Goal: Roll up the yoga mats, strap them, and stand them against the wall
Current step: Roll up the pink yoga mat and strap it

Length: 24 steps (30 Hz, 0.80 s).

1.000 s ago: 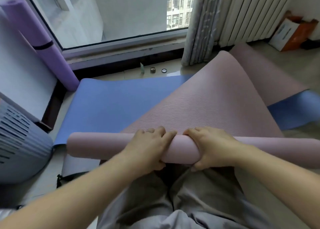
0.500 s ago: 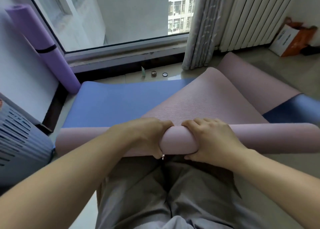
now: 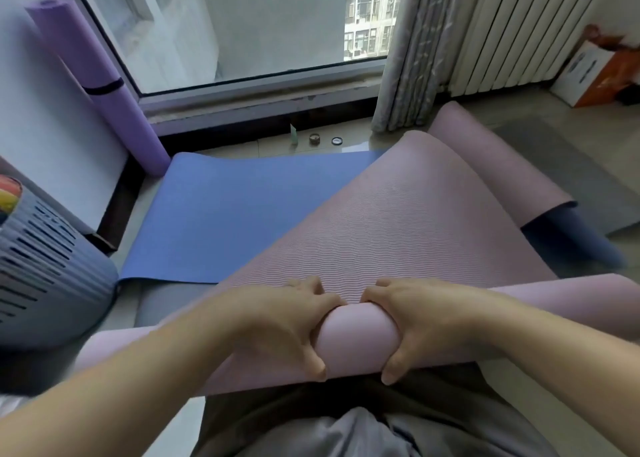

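Daylight from a big window [image 3: 277, 23] falls across a pale floor [image 3: 519, 106] strewn with yoga mats, as a person works on a pink mat [image 3: 398, 221] from behind its rolled end. Both hands are clamped on the roll [image 3: 353, 339] at its middle. The left hand [image 3: 284, 325] and the right hand [image 3: 426, 318] sit side by side, nearly touching, with fingers curled over the top and thumbs hooked on the near side. The roll lies crosswise over the person's lap, its long axis running left to right. The loose sheet runs away from the hands, forward and to the right towards the radiator [image 3: 519, 30], humped up off the floor rather than flat. Rolling onward would therefore mean pushing away from the body. With neither hand nearer than the other and both ends of the roll unheld, the ends look liable to run skew. A fair length of pink mat is unrolled, so this step seems about midway. A blue mat [image 3: 242, 207] lies flat underneath, not yet rolled. One purple mat [image 3: 79, 44], rolled and ringed by a black strap [image 3: 103, 86], leans upright against the wall [image 3: 41, 127] left of the window, beside a grey basket [image 3: 45, 273]
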Available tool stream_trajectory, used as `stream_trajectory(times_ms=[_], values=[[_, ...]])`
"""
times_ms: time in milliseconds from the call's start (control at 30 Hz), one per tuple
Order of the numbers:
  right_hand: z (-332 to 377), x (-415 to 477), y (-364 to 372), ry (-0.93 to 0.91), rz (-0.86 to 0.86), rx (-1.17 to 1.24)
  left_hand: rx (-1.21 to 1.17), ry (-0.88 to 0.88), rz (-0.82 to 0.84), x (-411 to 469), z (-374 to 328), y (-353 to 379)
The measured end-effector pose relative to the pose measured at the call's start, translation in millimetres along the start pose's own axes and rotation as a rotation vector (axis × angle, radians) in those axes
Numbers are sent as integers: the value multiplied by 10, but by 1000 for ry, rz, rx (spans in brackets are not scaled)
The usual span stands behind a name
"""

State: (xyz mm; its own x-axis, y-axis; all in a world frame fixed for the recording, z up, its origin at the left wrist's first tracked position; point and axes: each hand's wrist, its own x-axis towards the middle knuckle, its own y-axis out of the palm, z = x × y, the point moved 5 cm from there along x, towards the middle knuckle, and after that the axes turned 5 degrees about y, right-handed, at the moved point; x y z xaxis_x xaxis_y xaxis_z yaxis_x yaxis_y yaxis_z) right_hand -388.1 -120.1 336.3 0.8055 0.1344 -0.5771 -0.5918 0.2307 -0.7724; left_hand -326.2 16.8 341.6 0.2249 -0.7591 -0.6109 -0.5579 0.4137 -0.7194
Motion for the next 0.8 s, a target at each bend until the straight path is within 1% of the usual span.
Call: stream_trajectory(times_ms=[100,133,200,233,267,333,367,433,467,500,533,633,667,700,733,767,800], values=[[-49,120,-21,-8,98,106,238,-14,-234,-33,-113,179],[-55,157,-26,0,137,124,274,-29,-300,-24,-136,206],[-53,170,-35,15,148,102,205,-5,-363,14,-104,235],[-47,142,-47,15,96,65,130,7,-353,10,-58,211],[-42,90,-67,21,5,2,33,17,-311,8,2,178],[-16,-39,-65,21,-203,-205,-164,31,-232,21,123,111],[-10,-79,-28,18,-279,-285,-205,24,-190,31,169,68],[-43,-75,48,38,-345,-317,-214,-12,-107,56,224,1],[-72,-52,50,44,-348,-297,-208,-21,-98,78,224,-20],[-103,-24,20,43,-337,-257,-189,-20,-130,87,212,-45],[-127,16,-34,35,-307,-208,-136,-27,-196,82,187,-65],[-208,155,-238,31,-99,-39,226,-44,-427,83,62,-26],[-224,203,-274,37,-20,-11,260,-53,-460,96,51,6],[-233,248,-289,44,27,-11,241,-55,-473,114,76,21],[-236,272,-302,52,26,-33,180,-44,-476,137,127,10],[-234,272,-311,64,-31,-89,87,-24,-458,154,184,-16],[-227,249,-305,75,-134,-177,-21,-3,-426,159,237,-48]])
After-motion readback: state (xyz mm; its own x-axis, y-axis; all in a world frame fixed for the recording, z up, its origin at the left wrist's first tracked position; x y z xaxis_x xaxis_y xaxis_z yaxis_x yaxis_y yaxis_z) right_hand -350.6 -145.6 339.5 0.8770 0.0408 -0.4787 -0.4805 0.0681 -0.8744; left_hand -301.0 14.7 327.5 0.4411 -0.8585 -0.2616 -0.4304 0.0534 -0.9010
